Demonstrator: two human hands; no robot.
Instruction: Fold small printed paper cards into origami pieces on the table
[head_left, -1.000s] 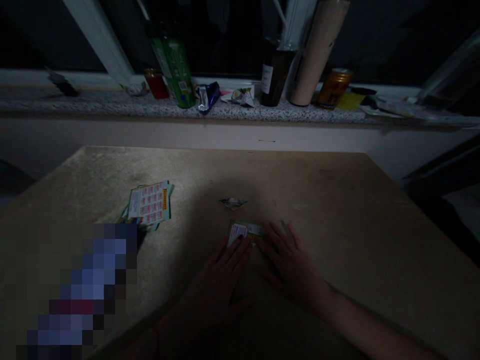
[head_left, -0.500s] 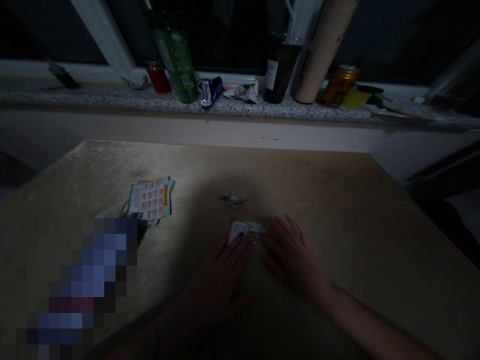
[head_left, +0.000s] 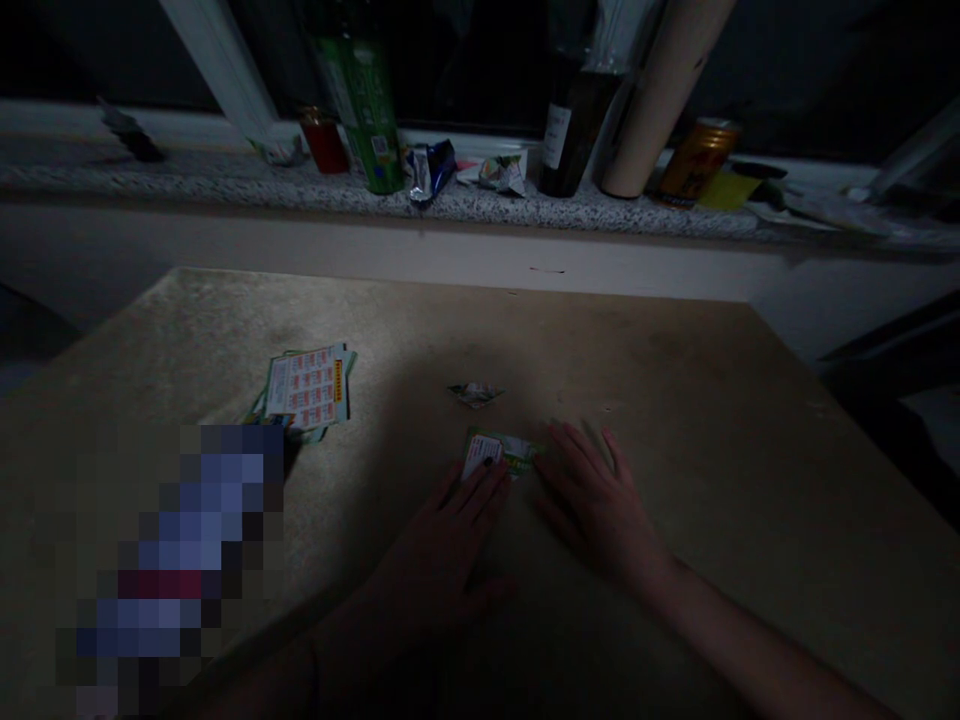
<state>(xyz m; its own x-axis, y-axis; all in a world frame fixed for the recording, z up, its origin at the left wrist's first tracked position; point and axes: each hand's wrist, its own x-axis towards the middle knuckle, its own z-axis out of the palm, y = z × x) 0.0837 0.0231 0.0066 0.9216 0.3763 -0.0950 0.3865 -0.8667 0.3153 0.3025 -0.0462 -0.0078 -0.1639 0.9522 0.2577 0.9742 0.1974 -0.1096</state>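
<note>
A small green-and-white printed paper piece (head_left: 484, 452) lies flat on the table in front of me. My left hand (head_left: 457, 515) rests on its lower left part, fingers stretched out and the thumb apart. At its right edge lies my right hand (head_left: 596, 500), fingers spread, with the fingertips near or touching the paper. Just beyond the hands is a small folded paper piece (head_left: 476, 392) with pointed ends. To the left lies a stack of printed cards or leaflets (head_left: 307, 387), the top one bearing rows of red print. The lower edge of the paper is hidden under my fingers.
A blurred-out blue object (head_left: 195, 540) covers the lower left of the table (head_left: 637, 360). On the stone windowsill (head_left: 480, 212) stand a green bottle (head_left: 367, 120), a dark bottle (head_left: 570, 130), a cardboard tube (head_left: 664, 100), an orange can (head_left: 697, 165), a red jar (head_left: 324, 142) and crumpled wrappers (head_left: 431, 172).
The view has shifted slightly, so everything sits a little higher and further right. Both hands keep nearly the same place about the paper.
</note>
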